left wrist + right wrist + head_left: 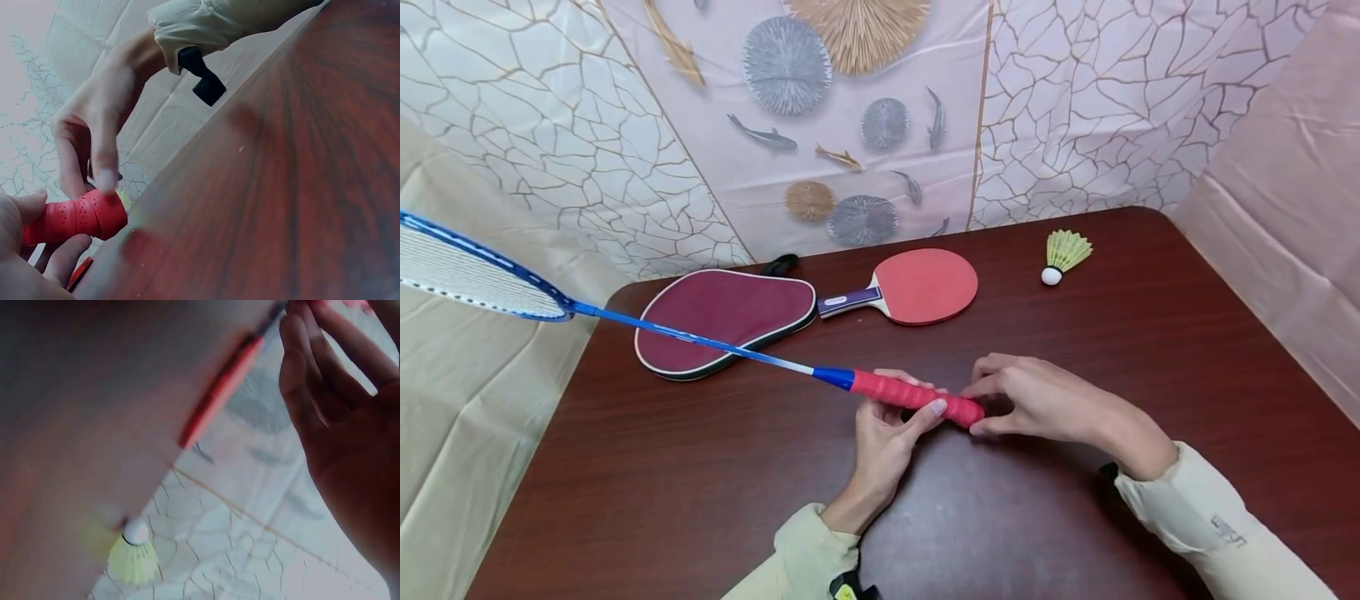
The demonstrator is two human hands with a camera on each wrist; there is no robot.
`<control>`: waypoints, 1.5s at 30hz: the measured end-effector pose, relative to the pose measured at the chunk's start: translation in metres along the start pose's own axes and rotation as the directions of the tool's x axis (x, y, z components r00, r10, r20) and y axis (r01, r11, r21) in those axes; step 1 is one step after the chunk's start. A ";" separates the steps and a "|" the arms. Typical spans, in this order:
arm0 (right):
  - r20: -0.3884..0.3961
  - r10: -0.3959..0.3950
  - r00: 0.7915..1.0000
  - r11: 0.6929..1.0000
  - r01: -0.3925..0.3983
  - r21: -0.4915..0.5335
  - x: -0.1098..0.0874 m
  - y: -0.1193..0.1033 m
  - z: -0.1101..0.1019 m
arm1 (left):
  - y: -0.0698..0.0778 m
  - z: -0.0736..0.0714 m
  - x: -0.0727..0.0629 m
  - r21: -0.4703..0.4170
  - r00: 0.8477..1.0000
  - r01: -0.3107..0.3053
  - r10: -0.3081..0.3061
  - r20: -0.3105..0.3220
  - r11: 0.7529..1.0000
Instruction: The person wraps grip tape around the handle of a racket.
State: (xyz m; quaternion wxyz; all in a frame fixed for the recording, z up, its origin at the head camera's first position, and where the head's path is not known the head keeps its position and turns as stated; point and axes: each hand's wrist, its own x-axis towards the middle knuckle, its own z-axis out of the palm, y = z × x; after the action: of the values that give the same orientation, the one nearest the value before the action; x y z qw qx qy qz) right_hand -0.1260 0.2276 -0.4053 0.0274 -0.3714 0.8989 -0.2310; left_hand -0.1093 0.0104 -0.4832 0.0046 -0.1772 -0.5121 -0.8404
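Observation:
A blue badminton racket [700, 340] with a red wrapped handle [891, 390] slants across the head view, its strung head cut off at the left edge. My left hand [883, 446] grips the handle from below, thumb along its near side. With fingertips and thumb, my right hand [1048, 400] pinches the butt end of the handle. In the left wrist view, perforated red grip wrap [81, 215] circles the handle, and the right fingers [106, 178] touch its end. The right wrist view shows the right hand [350, 406] mostly from the palm side, the handle nearly out of frame.
On the dark wooden table [700, 500], a maroon paddle case [715, 304] lies at the back left, partly under the racket shaft in view. Beside it lies a red table tennis paddle [928, 286]. A yellow shuttlecock [1063, 252] stands at the back right, near the patterned backdrop [1075, 100].

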 end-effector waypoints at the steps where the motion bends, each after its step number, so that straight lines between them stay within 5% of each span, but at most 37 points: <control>1: -0.005 0.002 1.000 1.000 -0.003 -0.003 0.000 0.000 0.002 | 0.000 0.000 0.000 -0.004 1.000 0.002 -0.002 -0.002 1.000; 10: -0.008 -0.012 1.000 0.991 0.013 0.134 0.002 0.007 0.014 | 0.002 -0.001 -0.002 -0.040 0.999 0.033 -0.032 0.019 0.999; 15: 0.023 -0.050 0.998 0.984 0.045 0.170 0.003 0.010 0.014 | 0.002 0.000 0.000 0.061 1.000 0.001 -0.002 0.018 0.998; 24: 0.053 0.052 0.997 0.943 -0.067 0.325 -0.033 0.023 -0.008 | 0.021 0.013 0.000 0.003 0.984 -0.003 0.003 0.179 1.000; 30: 0.012 0.134 0.991 0.890 -0.125 0.439 -0.057 0.031 -0.029 | 0.031 0.031 -0.010 -0.097 0.993 0.119 -0.117 0.030 0.988; 33: 0.012 0.219 0.976 0.800 -0.187 0.571 -0.065 0.028 -0.031 | 0.032 0.038 -0.016 -0.149 0.980 0.180 -0.190 -0.051 0.972; 39: 0.102 0.443 0.891 0.463 -0.325 0.825 -0.072 0.016 -0.030 | 0.031 0.051 -0.018 -0.201 0.951 0.247 -0.277 -0.137 0.948; 45: 0.118 0.513 0.851 0.274 -0.292 0.916 -0.076 0.014 -0.028 | 0.021 0.064 -0.018 -0.252 0.910 0.306 -0.360 -0.207 0.918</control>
State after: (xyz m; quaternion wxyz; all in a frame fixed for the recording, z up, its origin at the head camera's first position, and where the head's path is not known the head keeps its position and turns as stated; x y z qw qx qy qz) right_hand -0.0862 0.2993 -0.3954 0.1926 -0.0274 0.6827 -0.7043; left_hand -0.0695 0.0519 -0.4443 -0.0943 0.0205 -0.4368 -0.8944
